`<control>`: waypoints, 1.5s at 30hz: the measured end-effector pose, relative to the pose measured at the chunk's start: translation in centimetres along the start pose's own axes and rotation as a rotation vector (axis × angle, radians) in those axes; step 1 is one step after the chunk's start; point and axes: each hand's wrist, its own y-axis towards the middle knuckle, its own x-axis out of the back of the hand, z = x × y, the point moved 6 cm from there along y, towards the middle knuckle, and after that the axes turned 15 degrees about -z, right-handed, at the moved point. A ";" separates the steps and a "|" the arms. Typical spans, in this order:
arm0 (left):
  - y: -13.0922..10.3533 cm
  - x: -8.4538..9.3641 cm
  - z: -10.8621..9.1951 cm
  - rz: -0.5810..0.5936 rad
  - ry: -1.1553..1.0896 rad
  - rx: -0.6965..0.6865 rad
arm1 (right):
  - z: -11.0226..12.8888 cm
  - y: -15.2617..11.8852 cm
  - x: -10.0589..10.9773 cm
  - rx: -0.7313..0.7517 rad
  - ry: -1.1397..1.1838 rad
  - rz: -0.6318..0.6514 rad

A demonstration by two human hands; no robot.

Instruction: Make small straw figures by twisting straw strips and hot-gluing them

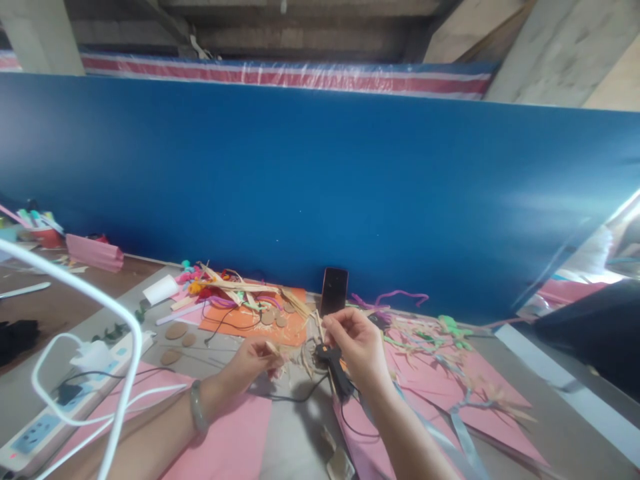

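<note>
Pinching a pale scrap (273,349), left hand (254,358) sits a gap apart from right hand (358,340), whose grip's unclear.

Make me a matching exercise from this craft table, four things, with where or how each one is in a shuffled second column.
1. Phone
2. Bracelet
3. Power strip
4. Orange sheet

A. Around the left wrist
B. Under brown discs
C. Upright against the blue panel
D. Has a white plug in it

Pairs: 1-C, 2-A, 3-D, 4-B
</note>
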 end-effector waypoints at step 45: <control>-0.1 -0.5 1.2 0.170 -0.100 0.048 | -3.2 -3.2 -4.3 -0.081 -0.059 0.418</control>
